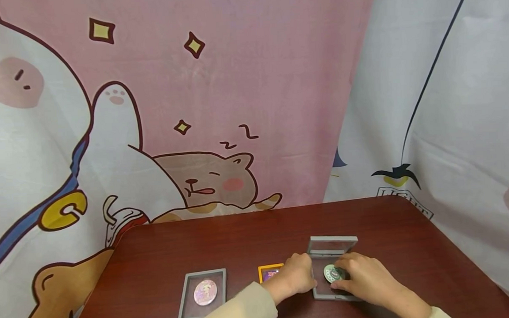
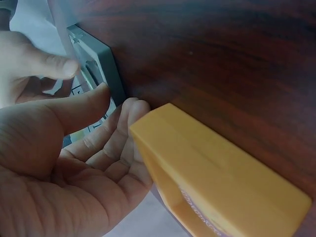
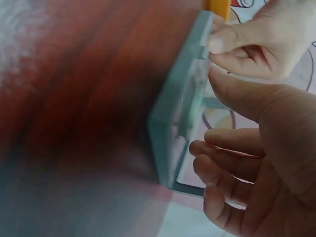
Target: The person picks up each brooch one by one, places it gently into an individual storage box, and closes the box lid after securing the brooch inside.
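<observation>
A grey display case (image 1: 337, 297) stands unfolded on the table, its clear lid raised at the back. My left hand (image 1: 295, 273) holds the case's left edge, thumb and curled fingers at the frame in the left wrist view. Inside lies a round green button badge (image 1: 332, 273), patterned on its face. Over the case, my right hand (image 1: 365, 277) has its thumb and fingertips at opposite edges of the badge. From the right wrist, the badge (image 3: 191, 106) shows between thumb and fingers, blurred. My right fingers cover part of it in the head view.
Left of my left hand lies a small yellow-framed case (image 1: 270, 271), partly hidden by that hand. Farther left, another grey case (image 1: 222, 289) holds a pink round badge (image 1: 205, 292). The dark red wooden table (image 1: 240, 239) meets a printed cartoon curtain (image 1: 277, 83) behind.
</observation>
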A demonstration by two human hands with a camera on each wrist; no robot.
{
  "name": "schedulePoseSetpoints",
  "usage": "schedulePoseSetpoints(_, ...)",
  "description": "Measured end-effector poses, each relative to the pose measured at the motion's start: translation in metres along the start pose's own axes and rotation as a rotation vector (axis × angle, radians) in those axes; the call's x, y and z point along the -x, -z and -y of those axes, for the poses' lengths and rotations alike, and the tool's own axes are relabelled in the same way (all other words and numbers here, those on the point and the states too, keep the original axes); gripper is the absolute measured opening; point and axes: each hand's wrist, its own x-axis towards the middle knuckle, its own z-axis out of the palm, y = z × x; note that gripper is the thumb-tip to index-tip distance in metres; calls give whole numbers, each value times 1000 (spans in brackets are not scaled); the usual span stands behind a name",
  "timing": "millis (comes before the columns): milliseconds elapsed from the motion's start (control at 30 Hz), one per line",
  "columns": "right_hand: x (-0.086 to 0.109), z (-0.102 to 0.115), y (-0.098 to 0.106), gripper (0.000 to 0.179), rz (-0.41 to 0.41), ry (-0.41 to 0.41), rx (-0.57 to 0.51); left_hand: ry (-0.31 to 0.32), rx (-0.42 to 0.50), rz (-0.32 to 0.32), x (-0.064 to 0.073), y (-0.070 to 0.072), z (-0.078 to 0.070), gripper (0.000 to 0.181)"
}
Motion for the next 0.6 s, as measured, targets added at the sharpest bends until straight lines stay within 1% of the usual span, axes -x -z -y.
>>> schedulePoseSetpoints(100,1,1,10,29,-60,18,-8,9,3,6,-1,-1,0,32)
schedulePoseSetpoints(200,1,1,20,18,-188,96,-7,5,18,17,-2,-2,2,33)
schedulePoseSetpoints(233,0,1,23,19,-241,130,-4,-1,11,16,-4,-6,4,33)
schedulePoseSetpoints(300,-1,0,29,24,-341,192,-1,-2,25,30,-4,-6,5,33)
schedulePoseSetpoints(367,-3,-2,35,29,-415,233,-14,-1,37,39,-3,-5,4,33)
schedulePoseSetpoints(433,-4,-5,40,29,-464,248,-26,1,42,43,-2,-4,3,32)
schedulePoseSetpoints(467,-5,-6,42,29,-484,247,-31,8,54,49,1,0,1,32)
schedulePoseSetpoints(500,-5,-8,44,21,-497,241,-35,9,52,47,1,1,0,32)
schedulePoseSetpoints(600,-7,-13,49,17,-527,197,-24,3,36,30,2,1,0,30)
